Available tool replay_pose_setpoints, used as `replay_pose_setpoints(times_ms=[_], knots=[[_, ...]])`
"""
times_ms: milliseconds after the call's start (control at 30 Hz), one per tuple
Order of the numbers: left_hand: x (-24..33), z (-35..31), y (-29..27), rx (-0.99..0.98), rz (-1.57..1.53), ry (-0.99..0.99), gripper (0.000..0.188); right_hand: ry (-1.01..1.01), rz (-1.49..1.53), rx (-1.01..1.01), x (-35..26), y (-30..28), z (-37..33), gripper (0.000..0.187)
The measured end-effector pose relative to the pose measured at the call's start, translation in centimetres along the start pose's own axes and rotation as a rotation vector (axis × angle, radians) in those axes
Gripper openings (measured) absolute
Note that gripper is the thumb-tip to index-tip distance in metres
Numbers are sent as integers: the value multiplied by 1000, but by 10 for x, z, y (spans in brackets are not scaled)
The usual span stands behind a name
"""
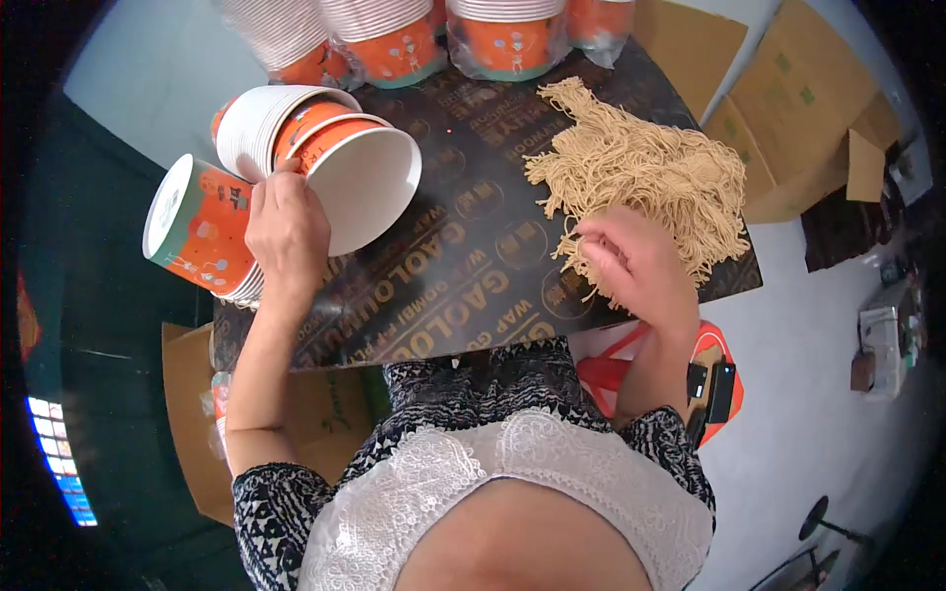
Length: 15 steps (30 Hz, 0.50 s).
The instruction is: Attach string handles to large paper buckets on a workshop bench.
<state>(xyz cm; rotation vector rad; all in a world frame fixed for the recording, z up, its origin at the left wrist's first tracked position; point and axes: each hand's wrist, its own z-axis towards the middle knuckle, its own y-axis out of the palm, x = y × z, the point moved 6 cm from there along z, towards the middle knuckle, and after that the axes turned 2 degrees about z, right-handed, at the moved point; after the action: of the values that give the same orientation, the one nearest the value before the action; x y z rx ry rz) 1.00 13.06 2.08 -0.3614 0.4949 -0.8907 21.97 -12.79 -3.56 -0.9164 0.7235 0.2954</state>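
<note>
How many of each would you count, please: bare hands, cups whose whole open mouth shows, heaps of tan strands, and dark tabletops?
Bare hands: 2 (left hand, right hand)
Cup with whole open mouth showing: 1
Heap of tan strands: 1
Dark tabletop: 1
Total: 5

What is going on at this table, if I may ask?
At a dark tabletop, a person's left hand is at the rim of a tipped orange paper tub, though its exact grip is unclear. The curled right hand is over the near side of a heap of tan strands. Plastic-wrapped stacks of tubs stand along the far edge.
</note>
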Motion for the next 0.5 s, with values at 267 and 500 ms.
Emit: replay_pose_setpoints(times_ms=[267,500], knots=[[-4,4,-8,-52,-22,-17,26,-373,-209,-277,-13,8,7,6],[-9,8,-5,-114,-42,-25,19,-330,-488,-395,-7,30,-10,7]])
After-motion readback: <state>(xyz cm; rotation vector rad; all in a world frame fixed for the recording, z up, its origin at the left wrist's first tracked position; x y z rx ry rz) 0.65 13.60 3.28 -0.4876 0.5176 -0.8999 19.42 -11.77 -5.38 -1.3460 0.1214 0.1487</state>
